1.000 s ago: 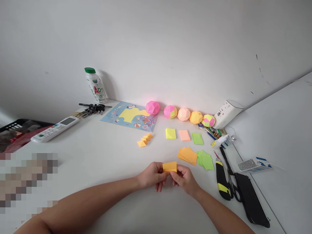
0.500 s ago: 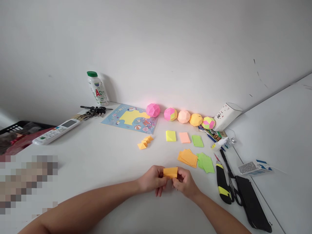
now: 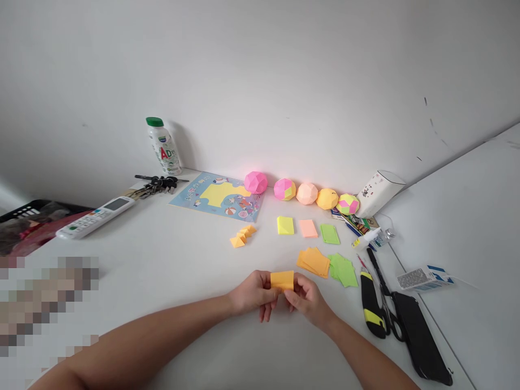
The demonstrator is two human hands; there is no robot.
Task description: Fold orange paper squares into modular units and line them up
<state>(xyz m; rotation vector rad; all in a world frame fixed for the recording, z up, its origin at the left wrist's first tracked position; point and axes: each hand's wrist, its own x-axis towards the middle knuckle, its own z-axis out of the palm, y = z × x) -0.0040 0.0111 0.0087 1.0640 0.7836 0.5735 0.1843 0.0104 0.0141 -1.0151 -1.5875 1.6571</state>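
Between my two hands is an orange sheet of paper (image 3: 281, 280) with a crease running across it. My left hand (image 3: 255, 294) pinches its left end, thumb in front and fingers behind. At the right end my right hand (image 3: 307, 299) grips it the same way. Just beyond lie a fan of orange paper sheets (image 3: 313, 262) and a fan of green sheets (image 3: 343, 270). Several small folded orange paper pieces (image 3: 243, 236) sit in a row farther off to the left.
Faceted paper balls (image 3: 307, 193) line the wall behind yellow (image 3: 285, 225), pink and green paper stacks. A utility knife (image 3: 371, 306), scissors (image 3: 396, 325) and a black phone-like case (image 3: 422, 338) lie at right. A remote control (image 3: 95, 218), keys (image 3: 154, 186) and a bottle (image 3: 163, 147) are left.
Both hands have risen slightly with the orange paper. My right thumb has shifted a little left along its lower edge.
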